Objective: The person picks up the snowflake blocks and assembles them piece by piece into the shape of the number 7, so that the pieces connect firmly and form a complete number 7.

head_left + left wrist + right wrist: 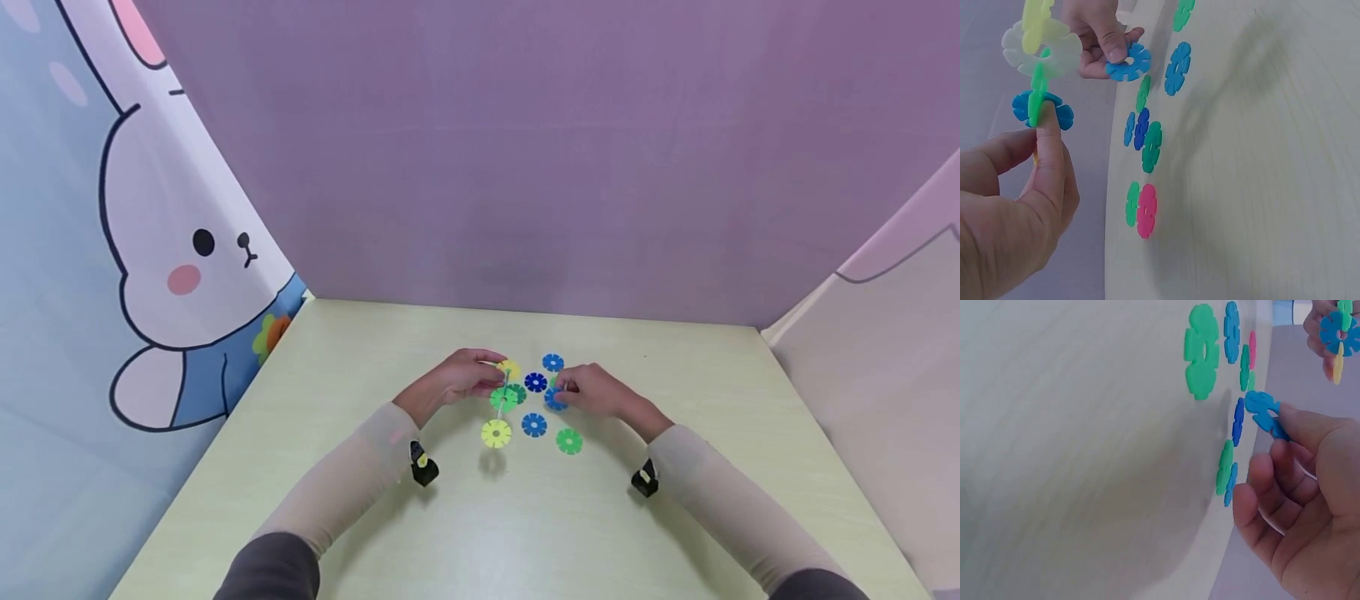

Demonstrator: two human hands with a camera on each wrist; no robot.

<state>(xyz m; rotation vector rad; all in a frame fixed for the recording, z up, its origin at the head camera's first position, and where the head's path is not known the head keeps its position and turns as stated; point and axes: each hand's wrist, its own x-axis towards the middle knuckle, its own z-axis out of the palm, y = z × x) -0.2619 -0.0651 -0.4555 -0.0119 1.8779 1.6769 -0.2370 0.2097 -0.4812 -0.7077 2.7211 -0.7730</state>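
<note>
In the head view my left hand (467, 377) pinches a chain of slotted plastic snowflake discs joined edge to edge. The chain has a yellow disc at the fingers, a blue disc (1063, 117), a green disc (1036, 100), a translucent whitish disc (1065, 55) and another yellow disc (489, 435) at its near end. To the right, my right hand (596, 390) grips a single blue disc (1260, 403) between thumb and fingers, raised off the table. The two hands are apart, and the loose blue disc does not touch the chain.
Loose discs lie flat on the pale table (525, 533): a dark blue disc (530, 383), a blue disc (528, 427), another blue disc (548, 364), a green disc (563, 436), and a pink disc (1146, 225) near the left hand. A purple curtain (510, 167) stands behind.
</note>
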